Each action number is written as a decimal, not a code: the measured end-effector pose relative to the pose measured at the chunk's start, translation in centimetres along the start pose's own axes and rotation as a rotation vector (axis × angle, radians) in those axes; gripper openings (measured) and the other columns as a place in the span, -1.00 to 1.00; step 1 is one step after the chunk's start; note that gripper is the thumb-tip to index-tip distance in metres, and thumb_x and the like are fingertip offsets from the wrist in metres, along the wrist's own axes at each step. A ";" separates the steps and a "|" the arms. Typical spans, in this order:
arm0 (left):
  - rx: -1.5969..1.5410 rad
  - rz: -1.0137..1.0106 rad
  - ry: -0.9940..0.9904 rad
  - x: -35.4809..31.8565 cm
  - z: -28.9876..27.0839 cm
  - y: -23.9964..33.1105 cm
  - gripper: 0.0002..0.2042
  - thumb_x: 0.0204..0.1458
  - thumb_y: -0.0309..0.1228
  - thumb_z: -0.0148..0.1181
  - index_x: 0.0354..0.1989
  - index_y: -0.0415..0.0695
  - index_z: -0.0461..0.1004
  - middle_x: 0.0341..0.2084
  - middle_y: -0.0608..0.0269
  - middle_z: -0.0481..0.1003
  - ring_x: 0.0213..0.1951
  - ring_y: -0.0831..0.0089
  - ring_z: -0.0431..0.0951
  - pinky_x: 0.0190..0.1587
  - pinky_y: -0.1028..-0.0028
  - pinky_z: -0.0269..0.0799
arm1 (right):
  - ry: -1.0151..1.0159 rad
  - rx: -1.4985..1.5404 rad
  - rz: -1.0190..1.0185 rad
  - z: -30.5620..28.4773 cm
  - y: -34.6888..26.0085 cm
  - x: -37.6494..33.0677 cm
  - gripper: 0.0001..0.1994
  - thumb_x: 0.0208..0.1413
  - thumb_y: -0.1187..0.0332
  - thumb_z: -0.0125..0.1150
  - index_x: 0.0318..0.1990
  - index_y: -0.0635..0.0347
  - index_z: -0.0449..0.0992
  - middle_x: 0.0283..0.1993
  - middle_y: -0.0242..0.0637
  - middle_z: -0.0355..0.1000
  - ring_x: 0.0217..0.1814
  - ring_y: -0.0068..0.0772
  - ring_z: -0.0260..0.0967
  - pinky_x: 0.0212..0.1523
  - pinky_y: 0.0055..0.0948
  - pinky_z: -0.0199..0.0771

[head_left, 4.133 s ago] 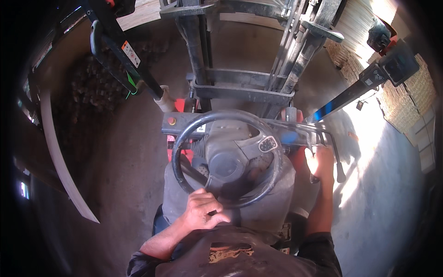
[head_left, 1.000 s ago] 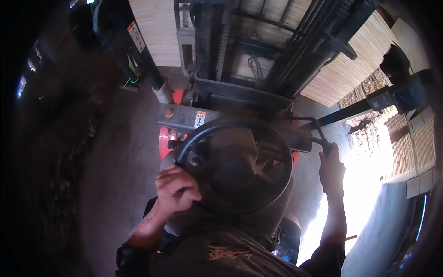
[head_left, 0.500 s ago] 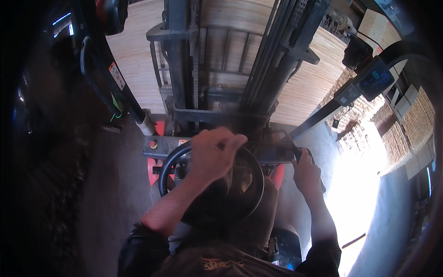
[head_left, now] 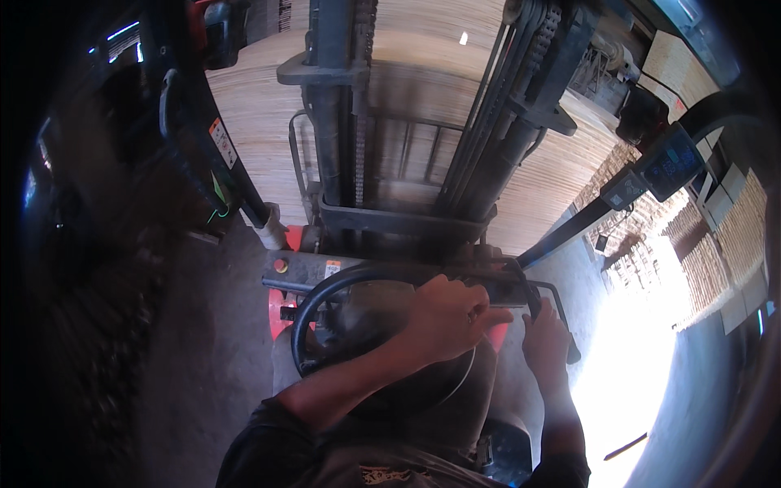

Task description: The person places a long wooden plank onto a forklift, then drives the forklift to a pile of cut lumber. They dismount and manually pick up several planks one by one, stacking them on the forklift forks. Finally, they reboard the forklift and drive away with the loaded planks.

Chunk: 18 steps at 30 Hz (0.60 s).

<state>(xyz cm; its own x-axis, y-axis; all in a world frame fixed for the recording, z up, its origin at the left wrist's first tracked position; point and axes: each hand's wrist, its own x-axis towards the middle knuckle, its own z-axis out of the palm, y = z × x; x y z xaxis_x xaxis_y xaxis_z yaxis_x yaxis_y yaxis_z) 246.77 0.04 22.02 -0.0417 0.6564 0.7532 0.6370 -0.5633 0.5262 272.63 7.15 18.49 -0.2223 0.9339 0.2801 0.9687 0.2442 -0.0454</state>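
Observed near 12 o'clock: mast [head_left: 329, 154] of dark metal, dull, with stacked boards [head_left: 256, 122] of pale wood beyond, matt and finely layered. Noted towards 6 o'clock: steering wheel [head_left: 298, 329] in black, apparently plastic, smooth and lightly glossy; dark cloth sleeve [head_left: 264, 443] at 7, matt. Recorded about 3 o'clock: display unit [head_left: 674, 163], plastic-looking, glossy-fronted; sheet stacks [head_left: 691, 260], rough-edged.

Wore dk. top [head_left: 338, 468] w/ sm. tan-orange print [head_left: 386, 474] on front, irreg. shape. Had matching dk. sleeves [head_left: 272, 439], creased, ending partway up forearms [head_left: 350, 378]; left hands [head_left: 447, 317] bare.
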 end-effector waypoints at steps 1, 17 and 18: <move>0.003 -0.001 -0.011 -0.3 0.4 0.2 -0.62 0.08 -0.02 0.62 -0.54 0.01 0.61 -0.64 0.25 0.54 -0.52 0.12 0.57 -0.33 0.17 0.41 | 0.063 0.008 -0.032 0.3 0.2 -0.5 -0.50 0.47 0.22 0.27 0.44 0.17 0.33 0.09 0.10 0.62 0.04 0.31 0.62 0.02 0.25 0.56; -0.026 0.128 -0.222 -10.9 3.9 3.9 -0.53 0.24 0.12 0.41 -0.46 -0.04 0.57 -0.58 0.16 0.53 -0.47 0.01 0.53 -0.25 0.08 0.36 | 0.127 0.166 -0.140 3.1 2.2 -5.9 -0.56 0.27 0.35 0.47 0.25 0.20 0.49 0.29 0.01 0.50 0.34 0.23 0.43 0.30 0.17 0.39; -0.055 0.132 -0.230 -11.7 3.8 4.0 -0.53 0.23 0.12 0.42 -0.47 -0.04 0.57 -0.58 0.17 0.52 -0.46 0.02 0.53 -0.25 0.09 0.36 | 0.139 0.216 -0.145 3.2 2.6 -6.5 -0.53 0.26 0.35 0.48 0.27 0.21 0.49 0.35 0.04 0.48 0.38 0.25 0.41 0.34 0.18 0.36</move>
<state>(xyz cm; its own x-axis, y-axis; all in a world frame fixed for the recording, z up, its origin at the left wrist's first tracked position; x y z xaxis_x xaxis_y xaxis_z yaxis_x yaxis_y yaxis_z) 252.70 -7.95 13.84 0.2189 0.6685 0.7108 0.5821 -0.6741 0.4547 276.21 2.54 13.47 -0.3248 0.8441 0.4266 0.8784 0.4364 -0.1947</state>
